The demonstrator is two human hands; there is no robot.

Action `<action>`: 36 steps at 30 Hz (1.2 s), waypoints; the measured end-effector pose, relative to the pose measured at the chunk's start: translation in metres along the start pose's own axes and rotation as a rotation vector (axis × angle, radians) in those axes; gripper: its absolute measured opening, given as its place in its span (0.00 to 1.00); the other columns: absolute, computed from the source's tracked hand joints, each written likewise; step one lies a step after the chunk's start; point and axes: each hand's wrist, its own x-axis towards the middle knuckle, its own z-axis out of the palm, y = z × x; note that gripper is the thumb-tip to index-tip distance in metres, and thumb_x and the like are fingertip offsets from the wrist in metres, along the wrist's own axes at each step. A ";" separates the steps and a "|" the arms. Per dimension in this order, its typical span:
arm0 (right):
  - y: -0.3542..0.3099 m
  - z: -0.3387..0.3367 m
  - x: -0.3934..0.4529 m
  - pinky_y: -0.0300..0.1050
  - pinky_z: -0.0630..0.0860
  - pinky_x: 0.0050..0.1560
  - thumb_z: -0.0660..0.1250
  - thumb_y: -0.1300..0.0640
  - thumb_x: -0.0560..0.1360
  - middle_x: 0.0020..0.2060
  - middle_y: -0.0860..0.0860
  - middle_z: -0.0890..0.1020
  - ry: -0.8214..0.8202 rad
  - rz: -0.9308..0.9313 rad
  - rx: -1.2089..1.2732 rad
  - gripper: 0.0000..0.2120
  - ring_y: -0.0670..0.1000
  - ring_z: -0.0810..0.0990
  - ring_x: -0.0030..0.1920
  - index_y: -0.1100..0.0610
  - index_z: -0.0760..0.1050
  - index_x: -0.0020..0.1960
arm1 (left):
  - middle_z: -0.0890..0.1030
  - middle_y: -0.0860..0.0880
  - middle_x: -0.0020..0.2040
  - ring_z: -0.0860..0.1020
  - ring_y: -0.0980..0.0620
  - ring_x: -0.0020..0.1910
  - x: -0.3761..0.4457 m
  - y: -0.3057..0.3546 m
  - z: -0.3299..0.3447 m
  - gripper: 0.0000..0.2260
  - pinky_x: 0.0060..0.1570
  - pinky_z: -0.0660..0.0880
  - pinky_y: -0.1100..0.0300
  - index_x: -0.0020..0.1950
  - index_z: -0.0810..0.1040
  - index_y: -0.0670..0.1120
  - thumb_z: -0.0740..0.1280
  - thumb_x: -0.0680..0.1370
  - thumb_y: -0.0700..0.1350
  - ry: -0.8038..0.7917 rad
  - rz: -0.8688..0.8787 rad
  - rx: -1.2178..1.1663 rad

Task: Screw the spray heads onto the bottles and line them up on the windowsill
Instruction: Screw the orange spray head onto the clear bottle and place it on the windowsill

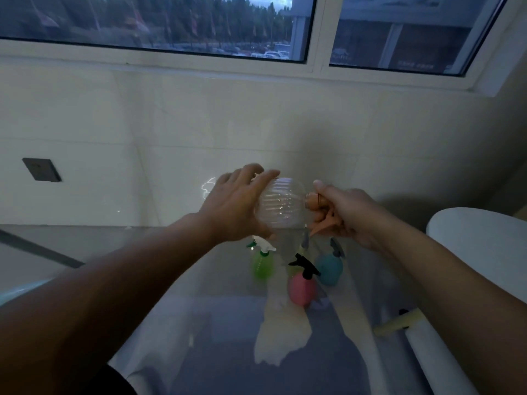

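- Left hand (228,206): fingers curled round clear ribbed bottle (281,205), held sideways in mid-air.
- Right hand (345,215): grips orange spray head (319,208) at bottle neck (below the windowsill (171,64)).
- Green bottle (262,263), pink bottle (302,287), blue bottle (329,267): heads fitted, standing below.

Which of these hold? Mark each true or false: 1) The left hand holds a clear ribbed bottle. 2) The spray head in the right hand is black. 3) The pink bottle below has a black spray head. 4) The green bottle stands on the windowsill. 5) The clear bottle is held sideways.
1) True: the left hand holds the clear ribbed bottle.
2) False: the right hand grips an orange spray head.
3) True: the pink bottle carries a black spray head.
4) False: the green bottle is down below the hands, not on the windowsill.
5) True: its neck points toward the right hand.
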 end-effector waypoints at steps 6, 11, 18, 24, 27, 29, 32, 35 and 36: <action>-0.025 0.000 -0.002 0.55 0.82 0.52 0.56 0.35 0.79 0.47 0.58 0.83 -0.261 0.061 0.097 0.30 0.56 0.86 0.46 0.60 0.80 0.59 | 0.73 0.46 0.65 0.78 0.47 0.56 -0.006 -0.001 0.003 0.45 0.55 0.79 0.51 0.72 0.61 0.53 0.82 0.62 0.54 -0.065 -0.179 -0.467; -0.026 0.001 -0.013 0.49 0.75 0.51 0.73 0.40 0.70 0.52 0.51 0.82 -0.348 -0.180 0.015 0.24 0.51 0.78 0.50 0.50 0.77 0.62 | 0.81 0.41 0.61 0.82 0.44 0.58 -0.030 -0.008 -0.021 0.31 0.57 0.80 0.46 0.71 0.67 0.49 0.74 0.73 0.33 -0.479 -0.167 -1.160; -0.045 0.043 -0.006 0.36 0.74 0.31 0.77 0.59 0.70 0.39 0.51 0.84 0.035 -0.369 0.091 0.09 0.44 0.80 0.34 0.55 0.77 0.44 | 0.75 0.36 0.68 0.74 0.35 0.68 -0.028 -0.006 -0.031 0.29 0.69 0.70 0.38 0.76 0.65 0.49 0.72 0.77 0.42 -0.610 -0.202 -1.393; -0.096 0.048 0.031 0.39 0.78 0.43 0.79 0.54 0.68 0.42 0.48 0.85 0.250 -0.537 -0.131 0.12 0.44 0.83 0.42 0.53 0.77 0.46 | 0.72 0.53 0.61 0.78 0.51 0.58 0.025 -0.002 -0.014 0.49 0.51 0.82 0.57 0.71 0.58 0.60 0.85 0.59 0.52 -0.085 -0.410 -1.098; -0.115 0.047 0.071 0.48 0.82 0.54 0.79 0.53 0.68 0.48 0.46 0.85 0.202 -0.571 -0.118 0.20 0.46 0.84 0.49 0.49 0.76 0.57 | 0.72 0.54 0.62 0.79 0.51 0.58 0.065 -0.020 -0.002 0.47 0.52 0.82 0.56 0.70 0.61 0.59 0.84 0.58 0.56 0.047 -0.456 -1.090; -0.128 0.046 0.097 0.50 0.82 0.54 0.79 0.51 0.69 0.57 0.46 0.82 0.163 -0.605 -0.143 0.30 0.47 0.82 0.53 0.47 0.71 0.67 | 0.77 0.54 0.59 0.81 0.53 0.55 0.093 -0.040 -0.006 0.41 0.48 0.82 0.60 0.68 0.66 0.54 0.84 0.61 0.51 0.112 -0.440 -1.102; -0.150 0.040 0.151 0.40 0.77 0.48 0.75 0.45 0.71 0.62 0.46 0.74 0.176 -0.642 -0.234 0.36 0.46 0.78 0.54 0.43 0.63 0.74 | 0.86 0.56 0.48 0.85 0.56 0.47 0.152 -0.083 -0.018 0.22 0.41 0.80 0.66 0.58 0.76 0.49 0.80 0.68 0.40 0.200 -0.347 -1.124; -0.161 0.030 0.202 0.42 0.78 0.51 0.73 0.44 0.73 0.60 0.46 0.74 0.194 -0.648 -0.236 0.34 0.45 0.78 0.54 0.45 0.63 0.75 | 0.85 0.62 0.43 0.84 0.61 0.46 0.212 -0.125 -0.032 0.17 0.39 0.77 0.71 0.52 0.76 0.53 0.79 0.70 0.40 0.280 -0.323 -1.060; -0.161 0.027 0.221 0.46 0.79 0.54 0.73 0.44 0.73 0.60 0.47 0.76 0.199 -0.640 -0.232 0.32 0.46 0.78 0.55 0.46 0.65 0.74 | 0.85 0.59 0.43 0.83 0.61 0.46 0.232 -0.141 -0.033 0.18 0.40 0.77 0.72 0.53 0.75 0.52 0.79 0.70 0.42 0.319 -0.346 -1.027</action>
